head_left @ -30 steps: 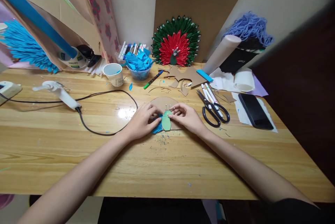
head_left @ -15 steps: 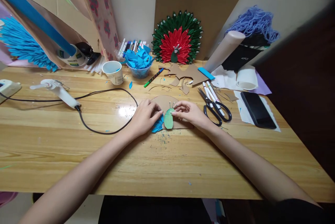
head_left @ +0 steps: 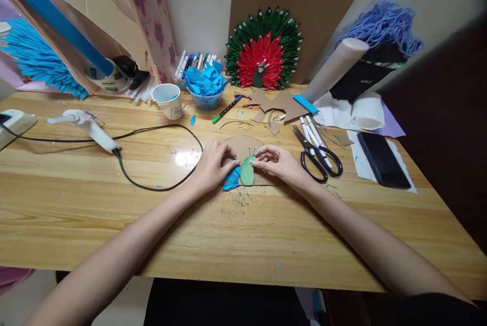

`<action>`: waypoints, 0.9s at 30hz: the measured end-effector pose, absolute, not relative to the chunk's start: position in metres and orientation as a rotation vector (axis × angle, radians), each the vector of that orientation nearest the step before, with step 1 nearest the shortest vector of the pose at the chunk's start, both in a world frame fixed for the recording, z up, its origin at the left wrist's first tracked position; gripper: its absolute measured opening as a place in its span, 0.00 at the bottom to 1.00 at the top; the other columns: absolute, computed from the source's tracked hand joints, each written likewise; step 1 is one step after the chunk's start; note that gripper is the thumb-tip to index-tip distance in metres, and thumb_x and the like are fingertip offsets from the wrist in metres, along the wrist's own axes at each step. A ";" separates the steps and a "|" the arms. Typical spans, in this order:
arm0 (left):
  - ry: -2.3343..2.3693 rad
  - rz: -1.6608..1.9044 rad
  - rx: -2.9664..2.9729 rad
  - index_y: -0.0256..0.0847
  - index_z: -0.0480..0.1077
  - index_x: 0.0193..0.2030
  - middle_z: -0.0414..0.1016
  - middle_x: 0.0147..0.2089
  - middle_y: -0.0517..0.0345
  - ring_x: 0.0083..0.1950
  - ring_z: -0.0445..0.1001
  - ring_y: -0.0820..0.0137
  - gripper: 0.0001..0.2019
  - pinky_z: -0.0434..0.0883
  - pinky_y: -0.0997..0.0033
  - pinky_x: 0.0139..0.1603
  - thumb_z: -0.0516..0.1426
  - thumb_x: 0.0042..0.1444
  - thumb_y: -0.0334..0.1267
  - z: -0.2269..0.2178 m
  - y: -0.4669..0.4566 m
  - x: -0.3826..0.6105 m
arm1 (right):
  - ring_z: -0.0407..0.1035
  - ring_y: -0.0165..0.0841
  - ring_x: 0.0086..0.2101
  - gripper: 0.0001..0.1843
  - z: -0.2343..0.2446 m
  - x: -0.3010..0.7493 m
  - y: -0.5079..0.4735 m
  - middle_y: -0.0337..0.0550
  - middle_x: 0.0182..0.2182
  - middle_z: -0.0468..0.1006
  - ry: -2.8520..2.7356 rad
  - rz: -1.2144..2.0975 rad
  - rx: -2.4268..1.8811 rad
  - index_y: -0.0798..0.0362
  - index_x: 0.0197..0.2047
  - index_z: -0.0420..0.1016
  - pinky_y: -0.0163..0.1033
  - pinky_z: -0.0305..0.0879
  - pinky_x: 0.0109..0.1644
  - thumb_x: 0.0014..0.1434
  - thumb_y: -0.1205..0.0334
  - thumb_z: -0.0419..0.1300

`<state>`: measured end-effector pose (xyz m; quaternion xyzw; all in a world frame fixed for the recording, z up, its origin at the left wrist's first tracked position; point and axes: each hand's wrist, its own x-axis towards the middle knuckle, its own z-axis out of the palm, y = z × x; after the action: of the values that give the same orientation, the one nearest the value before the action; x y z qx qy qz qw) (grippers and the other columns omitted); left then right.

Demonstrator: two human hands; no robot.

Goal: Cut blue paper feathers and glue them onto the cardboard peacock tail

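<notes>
Green cutout (head_left: 247,172) sits over the cardboard (head_left: 242,147), pinched at its upper edge by the right hand (head_left: 279,164). The left hand's (head_left: 213,166) thumb has shifted, baring more blue petals (head_left: 231,181); their meeting edge seems easier to judge. Left grip: cannot tell.

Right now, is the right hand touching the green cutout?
Touching: the head view shows the right hand with thumb tip on the edge of the green cutout.
</notes>
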<state>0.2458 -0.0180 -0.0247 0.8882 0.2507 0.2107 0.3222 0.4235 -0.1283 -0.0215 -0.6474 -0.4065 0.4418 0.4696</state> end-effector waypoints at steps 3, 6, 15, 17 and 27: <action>0.561 0.544 2.293 0.42 0.72 0.39 0.68 0.39 0.56 0.45 0.66 0.66 0.06 0.64 0.66 0.46 0.58 0.55 0.39 -0.020 -0.016 0.243 | 0.68 0.30 0.30 0.17 -0.020 0.426 -0.129 0.39 0.28 0.74 -0.952 1.098 -1.593 0.52 0.33 0.69 0.35 0.65 0.32 0.42 0.55 0.68; 0.409 0.460 2.359 0.45 0.75 0.36 0.69 0.40 0.57 0.46 0.66 0.66 0.05 0.63 0.64 0.49 0.58 0.55 0.39 -0.016 -0.013 0.240 | 0.69 0.30 0.30 0.18 -0.016 0.428 -0.130 0.39 0.30 0.75 -0.901 1.124 -1.592 0.52 0.34 0.68 0.34 0.64 0.30 0.42 0.53 0.68; 0.254 0.390 2.488 0.44 0.75 0.36 0.68 0.41 0.57 0.45 0.65 0.66 0.06 0.62 0.64 0.49 0.58 0.56 0.40 -0.012 -0.004 0.236 | 0.67 0.28 0.29 0.20 -0.013 0.428 -0.130 0.38 0.29 0.73 -0.845 1.167 -1.546 0.53 0.34 0.68 0.33 0.62 0.29 0.40 0.55 0.69; 0.239 0.378 2.535 0.44 0.75 0.36 0.68 0.41 0.56 0.45 0.64 0.66 0.06 0.62 0.63 0.48 0.57 0.56 0.40 -0.009 -0.004 0.236 | 0.67 0.28 0.29 0.19 -0.013 0.428 -0.130 0.38 0.28 0.73 -0.852 1.169 -1.543 0.53 0.34 0.68 0.33 0.61 0.30 0.41 0.55 0.69; 0.222 0.334 2.720 0.42 0.74 0.37 0.69 0.44 0.53 0.45 0.63 0.65 0.08 0.61 0.65 0.43 0.55 0.58 0.41 -0.001 -0.007 0.238 | 0.67 0.29 0.30 0.17 -0.013 0.427 -0.130 0.38 0.29 0.74 -0.844 1.167 -1.533 0.52 0.33 0.69 0.34 0.61 0.30 0.41 0.57 0.69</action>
<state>0.2379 -0.0072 -0.0009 0.9703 0.0790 0.1191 0.1950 0.4267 -0.1302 -0.0133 -0.6329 -0.3482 0.4816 0.4962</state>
